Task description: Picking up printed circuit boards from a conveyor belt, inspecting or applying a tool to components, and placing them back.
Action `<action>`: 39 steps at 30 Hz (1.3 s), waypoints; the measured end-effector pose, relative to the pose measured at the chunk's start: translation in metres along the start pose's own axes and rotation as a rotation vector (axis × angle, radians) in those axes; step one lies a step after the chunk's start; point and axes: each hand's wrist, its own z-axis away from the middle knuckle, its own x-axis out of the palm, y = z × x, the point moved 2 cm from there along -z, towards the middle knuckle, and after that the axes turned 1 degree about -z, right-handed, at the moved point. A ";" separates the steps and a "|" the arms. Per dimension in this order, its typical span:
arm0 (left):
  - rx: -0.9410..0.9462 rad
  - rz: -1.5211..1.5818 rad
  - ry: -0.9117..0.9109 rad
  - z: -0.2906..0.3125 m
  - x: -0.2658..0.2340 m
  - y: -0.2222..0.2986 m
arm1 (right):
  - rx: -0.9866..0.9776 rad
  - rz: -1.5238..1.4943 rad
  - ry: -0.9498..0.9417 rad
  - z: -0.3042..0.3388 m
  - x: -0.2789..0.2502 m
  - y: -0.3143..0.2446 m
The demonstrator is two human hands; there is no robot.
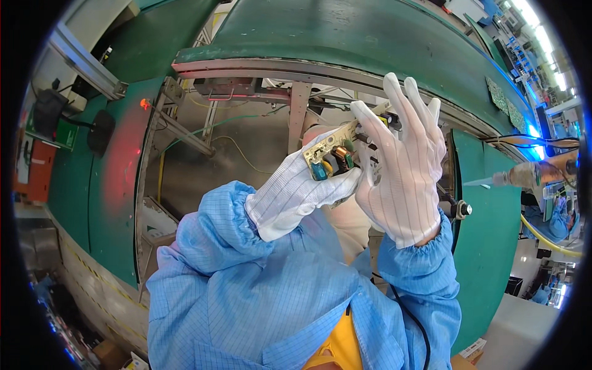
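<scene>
Near the centre of the frame, a gloved left hand (299, 191) gripped a small circuit board (318, 150), closed around its edge with the thumb along the near side. The gloved right hand (404, 169) stood just to the right, fingers mostly extended and apart; whether its thumb or index fingertip touched the board could not be told. The board already carried parts, among them a copper-wound coil (341, 152) and a blue component (319, 171). Nothing showed how much work on it remained, and its right end was hidden.

The board was held above the wearer's lap, off any surface. A green-topped line (333, 31) with a metal edge crossed the top of the frame; a green bench (117, 179), lit red in places, filled the left. At right, a nozzle-tipped syringe (524, 175) jutted over another green worktop (484, 225). Striped floor tape (102, 293) ran lower left.
</scene>
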 end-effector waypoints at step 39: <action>-0.160 0.458 0.097 0.008 0.004 -0.012 | -0.016 -0.154 0.129 0.010 0.034 0.006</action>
